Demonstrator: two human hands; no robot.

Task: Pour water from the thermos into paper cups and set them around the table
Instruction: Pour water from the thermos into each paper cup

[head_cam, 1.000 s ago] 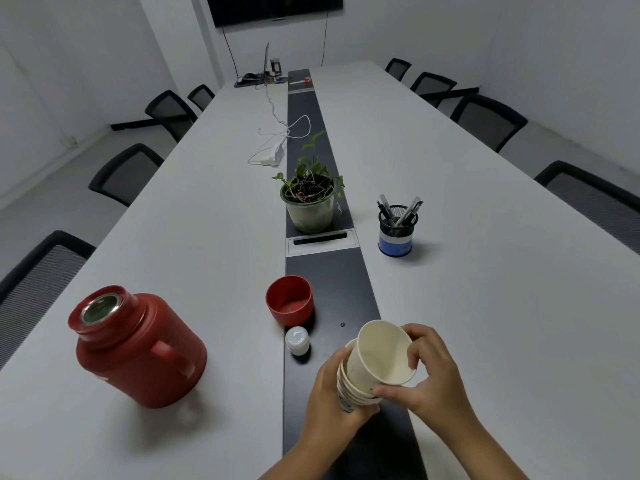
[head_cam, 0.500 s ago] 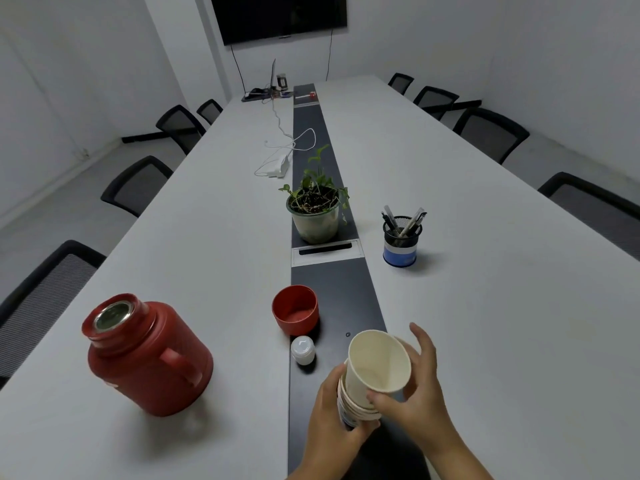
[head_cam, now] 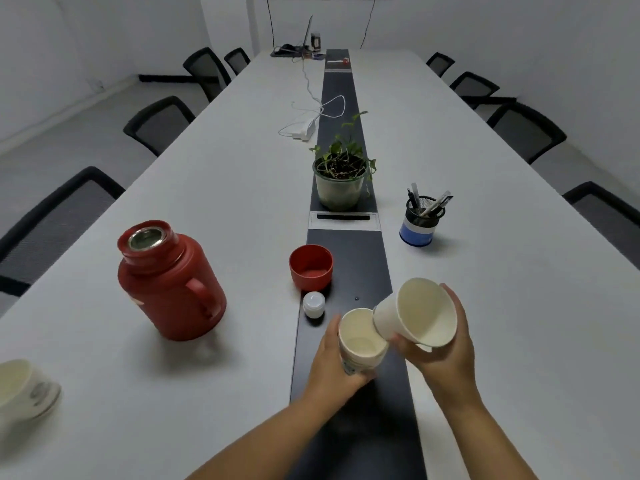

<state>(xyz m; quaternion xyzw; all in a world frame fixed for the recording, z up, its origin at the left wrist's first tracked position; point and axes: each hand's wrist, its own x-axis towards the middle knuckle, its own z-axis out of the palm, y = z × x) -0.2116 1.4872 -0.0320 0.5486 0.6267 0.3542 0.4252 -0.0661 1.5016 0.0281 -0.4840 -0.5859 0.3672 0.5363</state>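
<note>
A red thermos [head_cam: 171, 284] with its mouth open stands on the white table [head_cam: 519, 306] at the left. Its red lid cup [head_cam: 311, 266] and small white stopper [head_cam: 314, 304] sit near the table's dark centre strip. My left hand [head_cam: 329, 362] grips a stack of paper cups [head_cam: 360, 344] over the strip. My right hand [head_cam: 446, 351] holds a single paper cup [head_cam: 415, 311], tilted, just off the stack's top right. Another paper cup [head_cam: 24, 389] stands at the far left edge.
A potted plant [head_cam: 341, 178] sits on the centre strip, a pen holder [head_cam: 420, 220] to its right. A white charger and cable [head_cam: 306, 129] lie further back. Black chairs [head_cam: 59, 216] line both long sides of the table.
My right hand has pulled the top cup out of the stack and moved it up and to the right. The view shifted, bringing a cup at the left edge into sight.
</note>
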